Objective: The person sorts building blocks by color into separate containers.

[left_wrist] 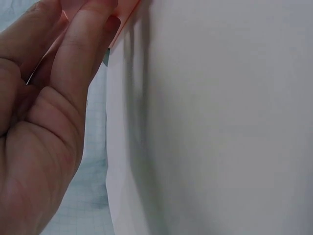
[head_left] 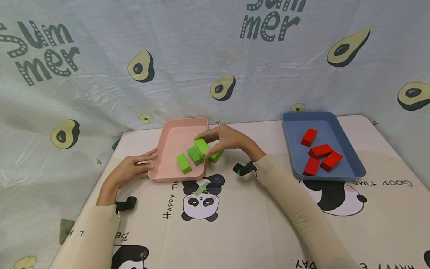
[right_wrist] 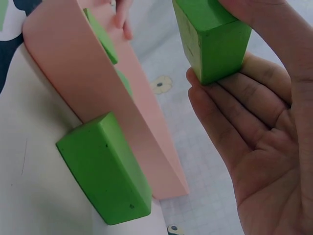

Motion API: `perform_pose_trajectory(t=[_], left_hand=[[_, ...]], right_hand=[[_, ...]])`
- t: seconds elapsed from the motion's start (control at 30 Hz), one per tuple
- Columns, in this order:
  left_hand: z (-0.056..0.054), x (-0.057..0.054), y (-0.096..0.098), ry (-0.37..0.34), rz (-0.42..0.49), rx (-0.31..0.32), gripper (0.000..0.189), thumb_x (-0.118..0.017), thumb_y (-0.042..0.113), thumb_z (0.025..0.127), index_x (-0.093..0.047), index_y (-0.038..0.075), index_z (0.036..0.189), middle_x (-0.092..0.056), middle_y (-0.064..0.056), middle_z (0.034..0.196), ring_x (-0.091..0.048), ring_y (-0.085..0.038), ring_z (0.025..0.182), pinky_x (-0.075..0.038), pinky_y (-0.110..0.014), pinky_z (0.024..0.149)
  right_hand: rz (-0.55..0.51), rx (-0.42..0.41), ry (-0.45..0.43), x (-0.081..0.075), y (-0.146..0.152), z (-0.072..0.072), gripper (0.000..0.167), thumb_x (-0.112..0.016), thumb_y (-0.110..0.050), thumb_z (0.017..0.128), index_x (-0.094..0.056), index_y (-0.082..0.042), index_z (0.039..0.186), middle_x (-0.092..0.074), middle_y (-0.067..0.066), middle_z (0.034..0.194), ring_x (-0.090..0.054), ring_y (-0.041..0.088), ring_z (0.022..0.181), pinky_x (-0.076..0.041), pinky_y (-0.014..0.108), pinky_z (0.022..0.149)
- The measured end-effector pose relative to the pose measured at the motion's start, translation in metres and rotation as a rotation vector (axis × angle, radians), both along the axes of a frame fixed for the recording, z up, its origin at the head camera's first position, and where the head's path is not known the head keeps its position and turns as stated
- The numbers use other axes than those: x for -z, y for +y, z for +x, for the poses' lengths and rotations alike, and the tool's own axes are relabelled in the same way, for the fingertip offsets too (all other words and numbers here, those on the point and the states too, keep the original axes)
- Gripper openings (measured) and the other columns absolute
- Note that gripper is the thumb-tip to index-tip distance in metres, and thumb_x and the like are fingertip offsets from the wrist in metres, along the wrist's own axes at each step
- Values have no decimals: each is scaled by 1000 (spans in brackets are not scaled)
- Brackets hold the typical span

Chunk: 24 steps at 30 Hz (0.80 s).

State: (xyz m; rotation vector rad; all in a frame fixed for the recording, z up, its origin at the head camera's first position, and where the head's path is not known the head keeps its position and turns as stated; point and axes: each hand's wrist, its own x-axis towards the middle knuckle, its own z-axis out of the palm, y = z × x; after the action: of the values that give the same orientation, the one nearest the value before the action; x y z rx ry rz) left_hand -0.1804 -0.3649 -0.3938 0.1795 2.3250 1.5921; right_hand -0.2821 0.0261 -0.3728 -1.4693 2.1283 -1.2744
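Note:
My right hand point(head_left: 226, 137) pinches a green block point(head_left: 201, 146) between thumb and fingers, above the right side of the pink tray point(head_left: 173, 140). In the right wrist view the held block point(right_wrist: 222, 51) is off the table. Two more green blocks, one left point(head_left: 184, 164) and one right point(head_left: 195, 155), lie inside the tray. Another green block point(right_wrist: 105, 169) lies on the table against the tray's right outer wall, partly under my right hand in the head view. My left hand point(head_left: 129, 170) holds the tray's left rim with its fingertips; the left wrist view point(left_wrist: 54, 98) shows them at its pink edge.
A blue tray point(head_left: 290, 149) stands on the right with several red blocks point(head_left: 320, 151) inside. The table cloth point(head_left: 235, 224) has panda prints. Behind the table hangs a cloth with avocado prints point(head_left: 188, 45).

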Motion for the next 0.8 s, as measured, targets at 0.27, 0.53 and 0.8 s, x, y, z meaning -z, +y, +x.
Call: perform_pose_trajectory(t=[0.27, 0.53, 0.8], left_hand=[[5, 4, -6, 5, -31, -19, 54, -71, 9, 96, -52, 0, 145, -29, -4, 164, -57, 8, 117, -58, -24, 88], [6, 3, -5, 14, -68, -34, 52, -71, 10, 96, -55, 2, 145, -30, -4, 164, -58, 7, 117, -58, -24, 88], [0, -4, -3, 47, -117, -34, 50, -73, 12, 95, -58, 5, 143, -35, -2, 162, -53, 11, 121, -57, -20, 86]], right_hand=[[-2, -19, -14, 0, -17, 3, 63, -89, -24, 80, -65, -8, 136, -69, 3, 129, -67, 14, 115, -51, 26, 102], [50, -28, 39, -3, -32, 4, 64, -88, -30, 81, -64, -9, 137, -68, 3, 132, -67, 13, 117, -53, 27, 101], [43, -59, -30, -14, -46, -2, 66, -89, -25, 80, -64, -6, 137, -67, 4, 133, -65, 15, 121, -51, 25, 103]])
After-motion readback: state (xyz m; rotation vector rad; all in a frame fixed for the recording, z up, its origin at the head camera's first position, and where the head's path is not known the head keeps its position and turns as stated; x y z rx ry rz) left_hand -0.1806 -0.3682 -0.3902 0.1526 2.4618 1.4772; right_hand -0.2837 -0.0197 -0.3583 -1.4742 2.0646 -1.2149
